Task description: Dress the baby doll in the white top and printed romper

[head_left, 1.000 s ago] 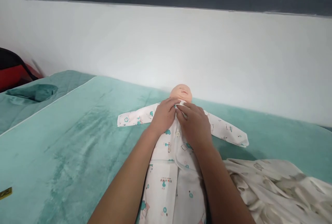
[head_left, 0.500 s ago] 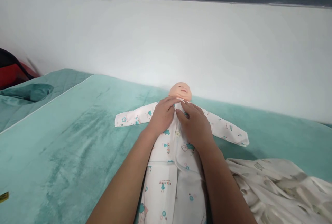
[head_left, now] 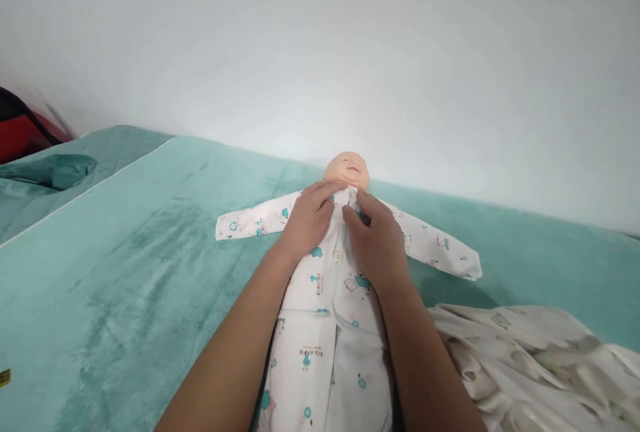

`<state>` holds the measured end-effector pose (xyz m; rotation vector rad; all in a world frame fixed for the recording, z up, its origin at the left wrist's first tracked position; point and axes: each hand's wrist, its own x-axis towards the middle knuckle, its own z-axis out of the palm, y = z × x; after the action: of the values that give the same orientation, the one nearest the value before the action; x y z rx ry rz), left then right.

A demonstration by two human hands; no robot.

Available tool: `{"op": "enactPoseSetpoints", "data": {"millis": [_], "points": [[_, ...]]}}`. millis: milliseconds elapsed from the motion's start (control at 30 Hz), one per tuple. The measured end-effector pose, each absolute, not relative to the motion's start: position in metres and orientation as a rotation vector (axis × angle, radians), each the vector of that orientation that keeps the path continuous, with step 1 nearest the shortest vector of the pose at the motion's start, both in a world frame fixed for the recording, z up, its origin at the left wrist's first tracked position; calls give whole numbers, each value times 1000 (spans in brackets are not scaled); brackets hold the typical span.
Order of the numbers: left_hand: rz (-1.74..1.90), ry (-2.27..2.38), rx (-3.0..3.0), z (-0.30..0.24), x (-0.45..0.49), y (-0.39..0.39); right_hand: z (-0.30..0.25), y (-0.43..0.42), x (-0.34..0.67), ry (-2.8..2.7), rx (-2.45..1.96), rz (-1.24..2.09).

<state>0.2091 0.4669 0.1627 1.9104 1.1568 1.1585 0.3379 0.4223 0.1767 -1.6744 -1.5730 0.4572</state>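
A baby doll (head_left: 346, 167) lies on its back, its head toward the wall, dressed in a white printed baby shirt (head_left: 313, 285) and matching pants (head_left: 300, 365). At the left of the collar my left hand (head_left: 313, 215) rests with its fingers bent together on the cloth, closed on the shirt. Opposite it, my right hand (head_left: 377, 235) grips the right front edge of the shirt near the neck, thumb and fingers drawn in. A pale button (head_left: 339, 256) shows on the chest below my hands. Both sleeves stretch out sideways. My fingertips are partly hidden.
A teal plush cover (head_left: 150, 272) spreads beneath the doll. To the right lies a crumpled pale patterned cloth (head_left: 540, 352). The white wall (head_left: 320, 65) rises behind the doll's head. A red and black item (head_left: 20, 129) is at the far left.
My right hand has shifted slightly at the collar, and a small gap now shows between my hands at the neckline. The view has tilted down a little.
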Motion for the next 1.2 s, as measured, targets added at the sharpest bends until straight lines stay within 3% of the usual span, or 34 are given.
{"op": "enactPoseSetpoints", "data": {"millis": [233,433,667,967,1200], "points": [[1226,1116,1757,158,199,445,174,409,332,-1667,-1581,232],[1199,1050,1788,153,194,440,180,404,327,-1634,-1821,96],[1206,1088,1840,153,193,434,195,402,326,-1779,-1991,241],[1141,1132,1840,156,191,428,201,407,357,-1761,-1723,807],[1133,1102,1917,154,188,430,204,407,367,-1639,-1631,991]]}}
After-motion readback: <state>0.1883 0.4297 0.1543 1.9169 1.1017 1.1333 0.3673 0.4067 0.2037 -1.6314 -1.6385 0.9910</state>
